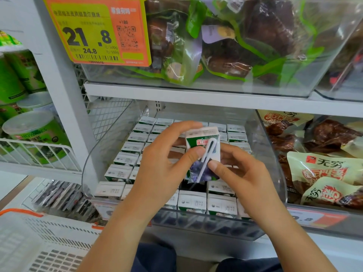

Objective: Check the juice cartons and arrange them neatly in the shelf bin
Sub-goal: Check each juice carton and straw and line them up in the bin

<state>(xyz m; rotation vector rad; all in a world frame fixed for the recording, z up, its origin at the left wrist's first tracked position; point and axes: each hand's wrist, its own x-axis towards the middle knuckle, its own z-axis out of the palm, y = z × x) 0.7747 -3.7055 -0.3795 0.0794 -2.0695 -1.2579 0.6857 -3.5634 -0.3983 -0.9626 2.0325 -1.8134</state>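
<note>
A small green-and-white juice carton [204, 152] with blueberries and a wrapped straw on its face is lifted above the clear shelf bin [92, 154]. My left hand [165, 163] grips its left side and top, thumb across the front. My right hand [241, 173] holds its right side, thumb pressing by the straw. Below, several rows of identical cartons [125, 160] stand upright in the bin, white tops showing. A dark gap [193, 186] lies right under the lifted carton.
A clear bin of green vacuum packs [216, 46] sits on the shelf above, with a yellow-orange price tag [96, 30]. Snack packs [324, 167] fill the right bin. Green cans [29, 130] stand at left. A white basket with an orange rim [39, 242] is at lower left.
</note>
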